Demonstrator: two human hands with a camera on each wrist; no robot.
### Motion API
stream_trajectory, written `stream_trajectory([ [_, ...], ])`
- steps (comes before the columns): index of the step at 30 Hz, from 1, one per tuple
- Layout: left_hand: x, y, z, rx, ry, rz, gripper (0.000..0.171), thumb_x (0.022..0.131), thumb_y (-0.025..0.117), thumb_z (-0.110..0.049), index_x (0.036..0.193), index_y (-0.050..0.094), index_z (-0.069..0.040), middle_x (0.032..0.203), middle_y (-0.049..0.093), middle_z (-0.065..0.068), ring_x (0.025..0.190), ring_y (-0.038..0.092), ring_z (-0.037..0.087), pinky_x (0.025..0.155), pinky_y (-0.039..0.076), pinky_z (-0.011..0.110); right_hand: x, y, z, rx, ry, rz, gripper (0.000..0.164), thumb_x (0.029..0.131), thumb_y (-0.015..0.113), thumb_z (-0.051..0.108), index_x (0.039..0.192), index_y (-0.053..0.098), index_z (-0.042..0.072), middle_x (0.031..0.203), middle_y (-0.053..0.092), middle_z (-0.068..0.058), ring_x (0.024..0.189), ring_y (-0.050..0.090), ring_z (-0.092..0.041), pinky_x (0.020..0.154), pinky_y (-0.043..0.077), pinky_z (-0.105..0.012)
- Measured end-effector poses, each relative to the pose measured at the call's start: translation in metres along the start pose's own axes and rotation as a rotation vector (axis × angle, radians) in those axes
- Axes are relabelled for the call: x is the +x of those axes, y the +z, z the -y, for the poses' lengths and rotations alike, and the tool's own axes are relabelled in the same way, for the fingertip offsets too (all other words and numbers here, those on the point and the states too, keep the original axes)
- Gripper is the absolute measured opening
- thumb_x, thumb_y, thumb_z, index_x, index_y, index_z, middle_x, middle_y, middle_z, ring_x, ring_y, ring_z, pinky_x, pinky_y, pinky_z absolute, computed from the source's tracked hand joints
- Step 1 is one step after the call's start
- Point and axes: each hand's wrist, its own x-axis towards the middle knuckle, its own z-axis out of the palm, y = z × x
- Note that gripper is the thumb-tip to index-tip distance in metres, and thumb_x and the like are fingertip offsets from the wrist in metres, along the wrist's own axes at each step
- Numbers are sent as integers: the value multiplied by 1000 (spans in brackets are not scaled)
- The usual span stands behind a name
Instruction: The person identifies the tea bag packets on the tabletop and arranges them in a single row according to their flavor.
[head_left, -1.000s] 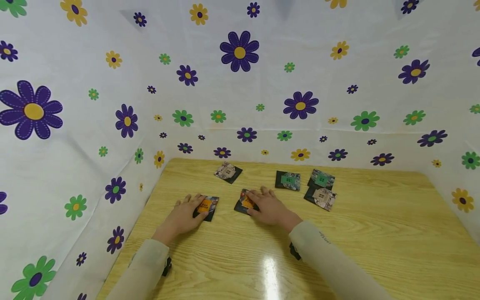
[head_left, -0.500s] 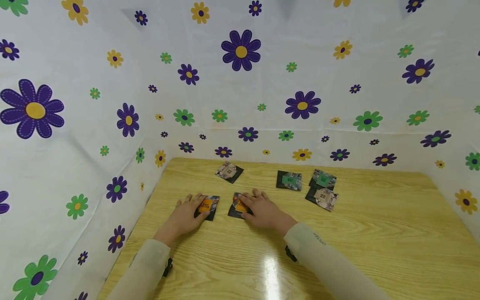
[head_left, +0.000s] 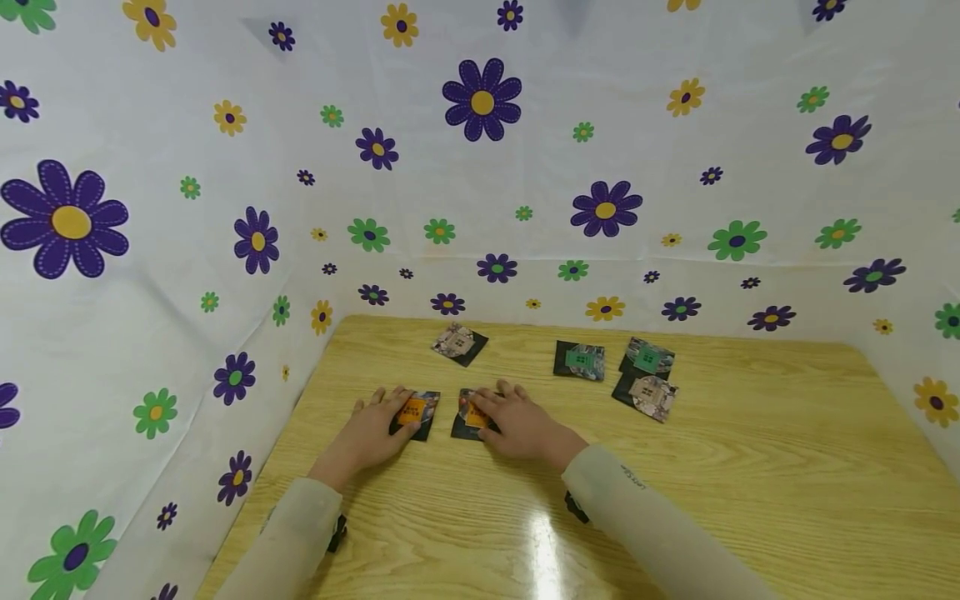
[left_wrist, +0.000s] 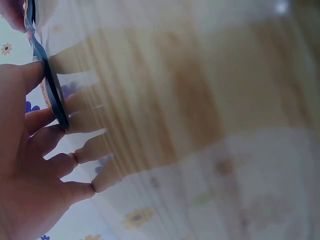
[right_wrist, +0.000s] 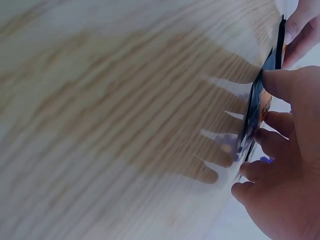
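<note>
Two small flat packets, dark with orange labels, lie on the table in the head view. On the left packet [head_left: 417, 410] rests my left hand [head_left: 366, 435], thumb at the near side and fingers spread over its left part. My right hand [head_left: 523, 423] presses the other orange-label packet [head_left: 463, 421] from the right, covering its right part. A narrow strip of table separates the two packets. In the left wrist view, fingertips and thumb touch the left packet [left_wrist: 56, 97] and the tabletop. The right wrist view shows the right packet [right_wrist: 254, 107] edge-on under thumb and fingertips.
Behind the hands lies a beige-label packet [head_left: 459, 343]. Farther right are a green-label packet [head_left: 580, 361], another green-label packet [head_left: 647, 357] and a beige-label packet [head_left: 647, 395] overlapping it. A flower-print sheet [head_left: 420, 192] walls in the wooden table [head_left: 750, 467].
My right hand has slid its orange-label packet leftward and slightly nearer, closer to the left one, and the packet now lies straighter. The left hand and its packet have stayed put.
</note>
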Motion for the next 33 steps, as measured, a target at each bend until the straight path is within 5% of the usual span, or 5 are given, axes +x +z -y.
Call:
stream_trajectory([
  [33, -1, 1, -2, 8, -1, -24, 69, 109, 57, -44, 165, 37, -9, 171, 33, 20, 158, 23, 53, 122, 17, 80, 12, 5, 15, -13, -14, 39, 65, 111, 52, 39, 168, 31, 15, 173, 33, -9, 162, 21, -44, 131, 19, -62],
])
